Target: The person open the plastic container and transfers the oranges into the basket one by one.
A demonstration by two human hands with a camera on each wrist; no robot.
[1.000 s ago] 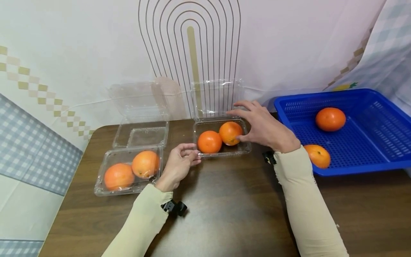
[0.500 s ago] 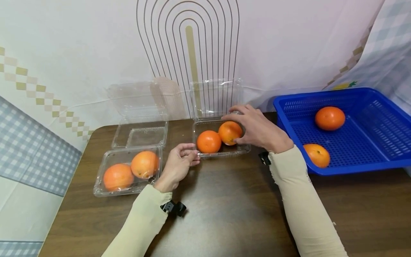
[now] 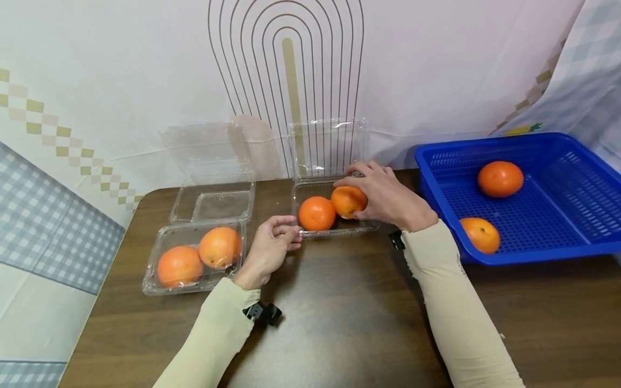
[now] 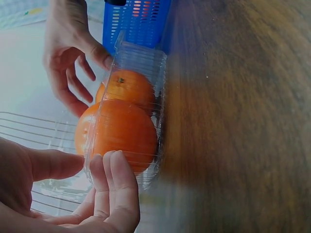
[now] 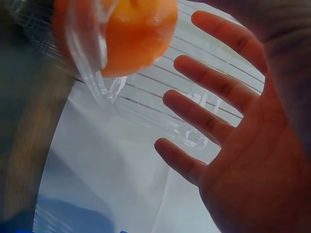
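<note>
Steadying the middle clear box by its near left corner, my left hand pinches the rim while my right hand, fingers spread loose, rests by its far orange. Closing the lid comes next, I think. I count six oranges, three boxes, one blue basket.

No text, label, brand, number or sign can be read in any view; only arched lines and checked patterns are printed on the backdrop behind the bench.
</note>
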